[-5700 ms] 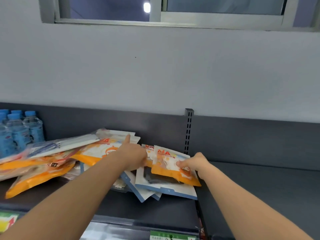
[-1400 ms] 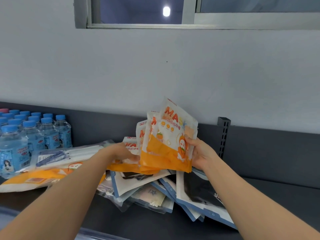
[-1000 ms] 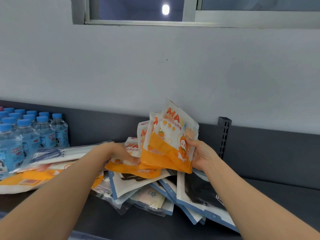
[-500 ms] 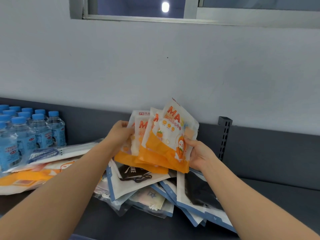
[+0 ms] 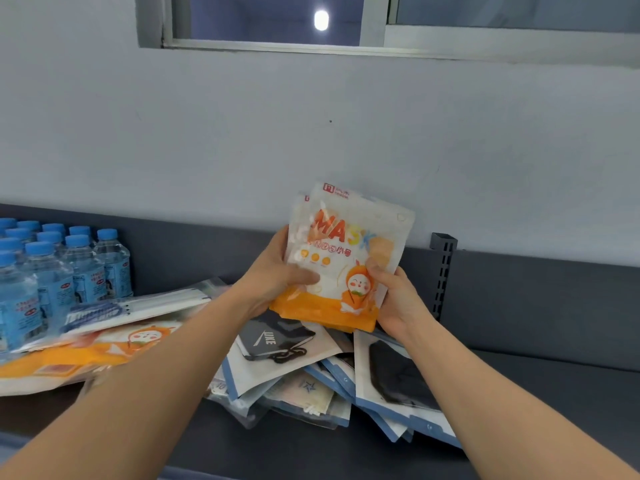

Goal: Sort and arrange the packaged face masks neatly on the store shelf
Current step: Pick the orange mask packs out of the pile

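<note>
Orange mask packs (image 5: 346, 265): a bunch of at least 2 white-and-orange pouches printed "MASK" with a cartoon figure. They are held upright above the shelf, front face toward the camera, edges nearly squared.
Left hand (image 5: 277, 271): grasps the bunch's left edge, thumb across the front, fingers behind.
Right hand (image 5: 394, 296): grasps the lower right edge, thumb pressed on the front beside the cartoon figure, fingers wrapped behind.
Shelf (image 5: 519, 393): dark grey deck with a dark back panel under a pale wall.
Loose heap (image 5: 311, 393): blue-edged white pouches lying overlapped and askew on the shelf, directly below the held bunch; 2 show black masks.
Black-mask pouch (image 5: 277, 341): on top of the heap, tilted, just under the bunch's lower edge.
Large orange pouches (image 5: 86, 355): lying flat left of the heap, partly hidden by the left forearm, blurred.
Clear pouch (image 5: 131, 310): long, lying on the large orange pouches, nearer the bottles.
Water bottles (image 5: 52, 271): blue-capped, standing in rows at the shelf's far left.
Slotted post (image 5: 443, 271): upright on the back panel, just right of the right hand.
Window (image 5: 277, 19): high in the wall, with 1 round light showing.
</note>
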